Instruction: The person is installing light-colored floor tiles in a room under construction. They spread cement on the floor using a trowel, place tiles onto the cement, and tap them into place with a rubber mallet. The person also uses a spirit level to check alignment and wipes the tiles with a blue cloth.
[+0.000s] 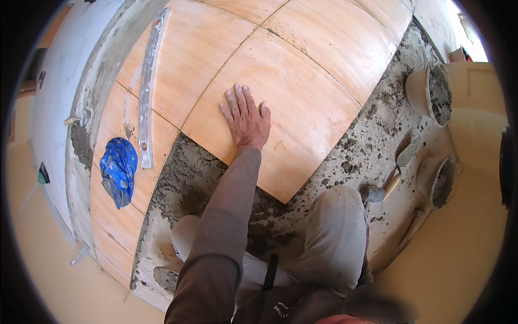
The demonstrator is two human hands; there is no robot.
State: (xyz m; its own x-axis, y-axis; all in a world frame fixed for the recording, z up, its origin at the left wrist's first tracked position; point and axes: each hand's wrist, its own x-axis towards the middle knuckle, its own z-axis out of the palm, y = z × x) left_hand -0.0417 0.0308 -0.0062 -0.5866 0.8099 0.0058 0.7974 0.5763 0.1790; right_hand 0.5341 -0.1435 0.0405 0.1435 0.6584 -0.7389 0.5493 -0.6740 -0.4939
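Observation:
My left hand point(247, 120) lies palm down on a large wood-look floor tile point(302, 108), fingers stretched out and holding nothing. The tile's near corner juts over grey mortar point(189, 167). Its far edges meet other laid tiles along thin joints. Of my right side only a blurred dark sleeve point(383, 302) shows at the lower edge; the right hand is out of sight. Right of my bent knee lies a mallet point(372, 193) with a pale handle. Beyond it, a trowel point(407, 154) rests on the mortar-strewn floor.
On the tiles to the left lie a metal straightedge point(147, 92) and a crumpled blue cloth point(118, 167). Two buckets point(418, 92) point(426, 175) stand at the right by a yellowish wall. A hammer-like tool point(413, 227) lies near them. Another trowel point(82, 117) sits far left.

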